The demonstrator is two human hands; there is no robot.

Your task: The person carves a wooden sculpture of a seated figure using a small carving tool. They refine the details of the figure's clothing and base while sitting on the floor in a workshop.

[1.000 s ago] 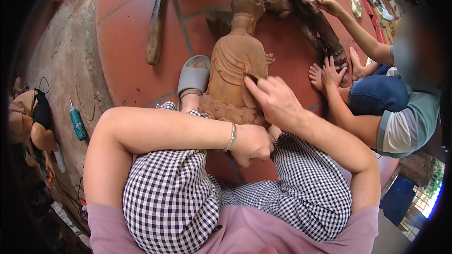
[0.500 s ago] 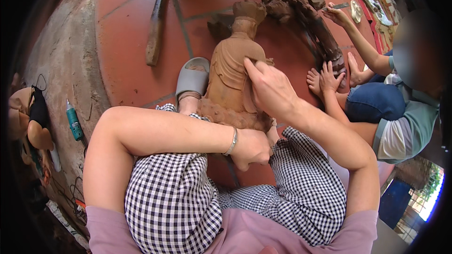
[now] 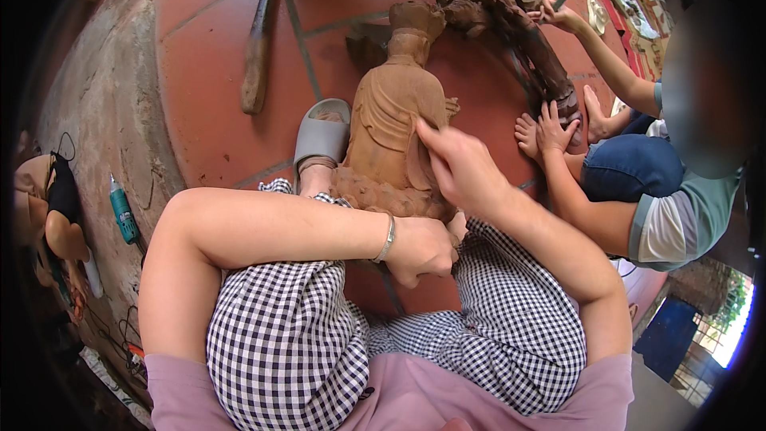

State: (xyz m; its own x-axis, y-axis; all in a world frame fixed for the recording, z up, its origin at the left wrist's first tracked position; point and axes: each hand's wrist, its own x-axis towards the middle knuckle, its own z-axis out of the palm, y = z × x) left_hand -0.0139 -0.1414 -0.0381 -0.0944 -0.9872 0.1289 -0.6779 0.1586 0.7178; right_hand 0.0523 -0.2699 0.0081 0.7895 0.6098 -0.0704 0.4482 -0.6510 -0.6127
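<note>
Carved brown statue [image 3: 397,102] on the tiled floor [image 3: 211,56] in front of me, right beside my grey slipper [image 3: 322,136]. Left hand [image 3: 423,247] balled up near its base [image 3: 383,194]; can't tell if it's gripping anything. Right hand [image 3: 464,168] half-curled, forefinger [image 3: 427,135] out against the robe; can't tell if it holds anything.

Carved robed statue [image 3: 399,104]: warm reddish brown, darker at the headdress. Curved root-like carving [image 3: 531,44]: dark brown. Wooden club [image 3: 257,56]: mottled mid-brown. Floor tiles [image 3: 203,72]: terracotta red, grey-green joints. Slide sandal [image 3: 323,136]: plain grey. Trousers [image 3: 279,335]: black-and-white gingham check. Shirt [image 3: 415,387]: plain dusty mauve. Bracelet [image 3: 388,238]: silver. Power tool [image 3: 122,211]: teal. Co-worker's T-shirt [image 3: 706,211]: muted green, white panel on the sleeve. Co-worker's legwear [image 3: 634,168]: dark denim blue.
</note>
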